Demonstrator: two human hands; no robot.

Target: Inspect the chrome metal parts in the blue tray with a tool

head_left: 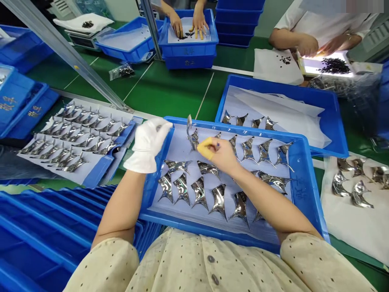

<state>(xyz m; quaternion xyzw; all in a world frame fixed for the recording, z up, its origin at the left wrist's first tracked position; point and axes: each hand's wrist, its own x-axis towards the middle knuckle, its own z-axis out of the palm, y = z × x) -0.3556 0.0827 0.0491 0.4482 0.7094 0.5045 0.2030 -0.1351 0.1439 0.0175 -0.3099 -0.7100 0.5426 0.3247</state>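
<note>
A white glove covers my left hand (148,142). Its thumb and fingers are pinched together by the left corner of a blue tray (313,178); anything between them is too small to make out. Yellow finger covers are on my right hand (221,156), which is closed in a pinch over the tray, with a small dark spot at its fingers. Just left of those fingertips, a shiny pointed metal piece (193,140) stands with a blurred upper part; contact with the hand is unclear. Similar pieces (219,198) lie in rows on white paper, some hidden by my right forearm.
Left of the tray, more metal pieces (71,132) lie in rows on paper. A second blue tray (338,121) adjoins behind, and further pieces (361,192) are at right. A metal post (91,77) slants across. Co-workers' hands (199,22) sort small dark parts opposite.
</note>
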